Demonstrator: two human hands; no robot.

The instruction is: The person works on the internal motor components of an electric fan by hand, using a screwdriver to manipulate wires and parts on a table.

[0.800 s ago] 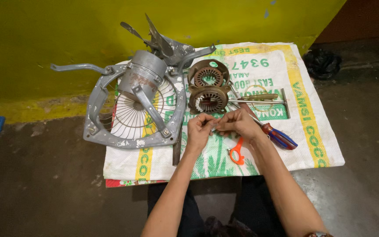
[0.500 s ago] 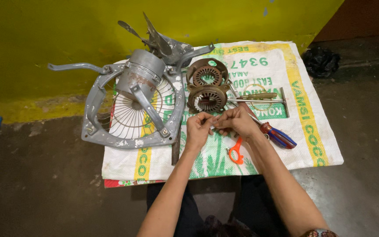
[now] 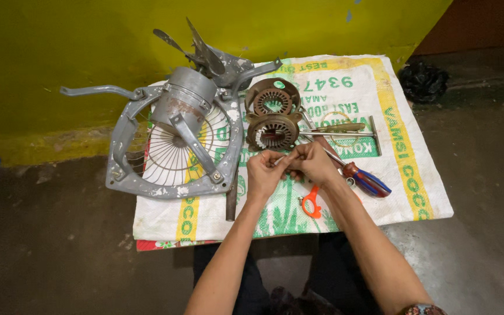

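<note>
My left hand point(image 3: 263, 173) and my right hand point(image 3: 312, 163) meet over a white woven sack point(image 3: 403, 146) spread on the floor. Together they pinch a small thin white piece point(image 3: 279, 160) between their fingertips; I cannot tell what it is. Just beyond my fingers lie two round brown motor stators point(image 3: 272, 119) with slotted cores. A grey exhaust fan frame point(image 3: 176, 140) with its motor housing and wire guard lies to the left of my hands.
A red-and-blue handled screwdriver point(image 3: 366, 179), orange scissors point(image 3: 311, 204) and a long T-handle metal tool point(image 3: 345, 134) lie by my right hand. A dark flat bar point(image 3: 231, 201) lies near the fan frame. A yellow wall rises behind, with a black bag point(image 3: 424, 81) at right.
My hands stay joined on the small piece, with only slight finger movement. The view has shifted a little.
</note>
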